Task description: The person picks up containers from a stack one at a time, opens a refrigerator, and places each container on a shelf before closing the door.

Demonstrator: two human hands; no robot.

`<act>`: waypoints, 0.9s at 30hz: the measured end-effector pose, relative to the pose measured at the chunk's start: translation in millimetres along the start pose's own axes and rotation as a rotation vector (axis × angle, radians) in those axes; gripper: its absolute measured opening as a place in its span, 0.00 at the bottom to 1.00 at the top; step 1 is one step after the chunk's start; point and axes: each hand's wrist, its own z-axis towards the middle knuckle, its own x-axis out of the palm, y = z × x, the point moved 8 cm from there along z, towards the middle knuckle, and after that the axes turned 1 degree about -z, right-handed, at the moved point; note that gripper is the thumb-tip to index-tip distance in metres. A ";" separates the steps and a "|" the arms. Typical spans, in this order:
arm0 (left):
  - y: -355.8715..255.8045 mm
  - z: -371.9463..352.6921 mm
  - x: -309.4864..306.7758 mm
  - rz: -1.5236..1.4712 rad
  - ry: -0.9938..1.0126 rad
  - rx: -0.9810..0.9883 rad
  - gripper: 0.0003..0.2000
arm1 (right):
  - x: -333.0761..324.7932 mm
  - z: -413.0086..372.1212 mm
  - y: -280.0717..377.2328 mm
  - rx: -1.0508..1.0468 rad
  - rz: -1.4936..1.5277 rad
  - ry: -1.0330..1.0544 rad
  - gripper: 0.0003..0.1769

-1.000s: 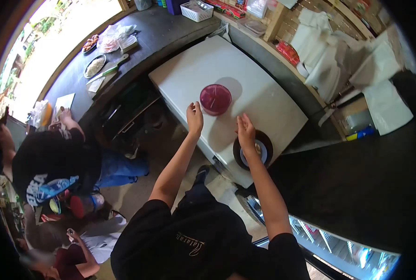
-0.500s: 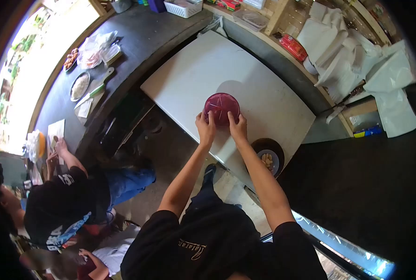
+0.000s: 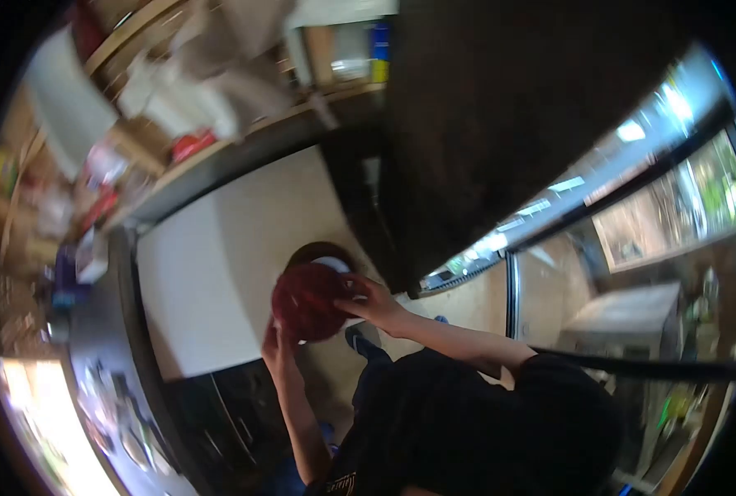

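A round dark red container (image 3: 312, 299) is held up between both hands, over the near right edge of the white surface. My left hand (image 3: 280, 343) grips its lower left side. On its right side, my right hand (image 3: 372, 304) holds the rim with bent fingers. Behind the container, a dark round tray (image 3: 306, 251) with a pale bowl (image 3: 333, 264) is partly hidden. Motion blur hides the container's details and whatever may be inside it.
The white tabletop (image 3: 211, 273) spreads beyond my hands. A grey counter (image 3: 107, 331) with dishes runs along the left. Shelves with white bags (image 3: 178, 95) stand behind. To the right are a large dark surface (image 3: 500, 124) and a glass-fronted area.
The view has swung to the right. Both hands have carried the red container across the white surface toward the dark tray, and it now overlaps the bowl. The other person has left the view.
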 end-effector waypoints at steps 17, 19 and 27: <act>136.0 -40.3 450.6 0.186 0.374 -0.097 0.14 | -432.9 -192.2 116.2 -0.434 -0.007 -0.582 0.20; 121.1 -20.6 479.0 0.135 0.335 0.041 0.16 | -455.9 -151.7 136.0 -0.521 -0.089 -0.552 0.20; 124.4 56.3 496.6 0.294 -0.013 0.206 0.15 | -501.5 -39.8 159.6 -0.314 -0.397 -0.566 0.30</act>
